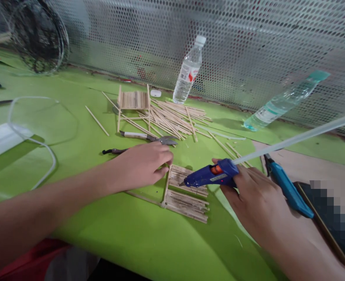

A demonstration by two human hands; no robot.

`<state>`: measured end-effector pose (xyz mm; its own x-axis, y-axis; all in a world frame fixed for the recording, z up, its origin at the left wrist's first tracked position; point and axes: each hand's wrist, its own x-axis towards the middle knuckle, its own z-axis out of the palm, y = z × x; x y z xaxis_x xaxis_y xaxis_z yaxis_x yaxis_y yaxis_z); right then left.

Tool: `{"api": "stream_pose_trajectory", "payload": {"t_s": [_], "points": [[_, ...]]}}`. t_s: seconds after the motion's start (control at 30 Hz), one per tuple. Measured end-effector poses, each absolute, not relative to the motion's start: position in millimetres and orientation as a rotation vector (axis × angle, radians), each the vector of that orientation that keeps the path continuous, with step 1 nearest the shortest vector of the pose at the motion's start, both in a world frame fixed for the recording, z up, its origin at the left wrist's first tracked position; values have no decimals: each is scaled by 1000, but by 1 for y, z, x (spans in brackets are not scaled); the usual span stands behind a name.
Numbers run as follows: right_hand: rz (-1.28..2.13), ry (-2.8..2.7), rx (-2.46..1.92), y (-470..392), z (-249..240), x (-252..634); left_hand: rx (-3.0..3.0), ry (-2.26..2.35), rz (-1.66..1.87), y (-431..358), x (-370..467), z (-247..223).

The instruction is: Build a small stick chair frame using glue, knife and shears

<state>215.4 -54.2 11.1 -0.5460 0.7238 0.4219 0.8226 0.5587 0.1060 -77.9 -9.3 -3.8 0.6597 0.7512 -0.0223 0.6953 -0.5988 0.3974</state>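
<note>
The stick panel (186,205) lies on the green table (116,234) between the hands, probably so the surface supports it. The left hand (149,164) meets its upper left corner, apparently steadying it; whether the fingers are clamped there, I cannot tell. The right hand (257,197) is wrapped around the blue glue gun (209,174), angled toward the panel, apparently for close aim. The panel appears pale, brown-smudged, uneven-ended and split by a gap. Beyond lie pruning shears (135,135) and loose sticks (169,121).
</note>
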Motion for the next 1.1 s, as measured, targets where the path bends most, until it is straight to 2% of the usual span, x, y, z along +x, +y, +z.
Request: {"api": "stream_pose_trajectory", "payload": {"t_s": [1.1], "points": [[-524,-2486,-1184,-51,22,218,2523,1171,137,-11,-75,2]]}}
